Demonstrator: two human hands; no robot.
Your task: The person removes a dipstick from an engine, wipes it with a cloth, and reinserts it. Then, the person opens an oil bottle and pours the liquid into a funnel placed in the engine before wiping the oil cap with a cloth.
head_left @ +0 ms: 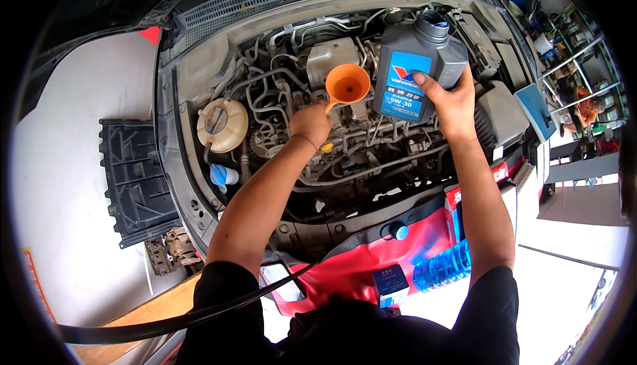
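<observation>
Black cloth sleeves (491, 315) lie nearest my camera; beyond them I see the right hand (456, 103) wrapped round a blue-labelled, dark-grey plastic bottle (406, 66) over the dusty grey engine (325, 60), while the left hand (310, 126) grips the round orange funnel (342, 85) by its handle (329, 107). I'd keep the funnel steady, mouth up, and any tilt slow. The bottle's neck (431, 29) points away from the person, slightly right, its long axis likewise.

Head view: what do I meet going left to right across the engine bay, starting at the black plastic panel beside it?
Black plastic panel → round cream reservoir → left hand → orange funnel → grey bottle, gripped by the right hand → flat blue panel.
</observation>
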